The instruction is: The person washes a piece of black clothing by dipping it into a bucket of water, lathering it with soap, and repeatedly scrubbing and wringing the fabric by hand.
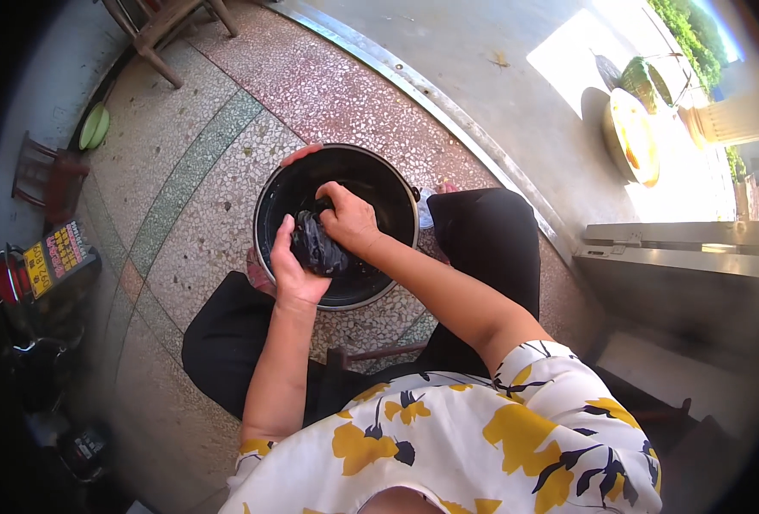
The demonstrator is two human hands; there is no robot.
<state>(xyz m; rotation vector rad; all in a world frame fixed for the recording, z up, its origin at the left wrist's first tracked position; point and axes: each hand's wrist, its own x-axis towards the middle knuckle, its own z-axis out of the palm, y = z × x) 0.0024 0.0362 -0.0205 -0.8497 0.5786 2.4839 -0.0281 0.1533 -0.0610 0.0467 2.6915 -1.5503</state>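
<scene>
Between my knees stands a round black bucket (386,173) with a pale rim. A dark, shiny bundle (318,247) is held over its inside; whether it is wet cloth or plastic I cannot tell. My left hand (294,266) cups the bundle from the left and below, thumb pointing up along its side. From the right, my right hand (351,218) bends its fingers onto the bundle's upper end, which they partly hide. Much of the bucket's bottom lies in shadow or behind my hands.
Speckled terrazzo floor (225,160) surrounds the bucket. A metal door threshold (443,103) runs along the right, with a large basin (633,138) and a basket (643,83) beyond. At left are a wooden chair (173,32), a small chair (54,177), a green basin (94,126) and a motorcycle (38,321).
</scene>
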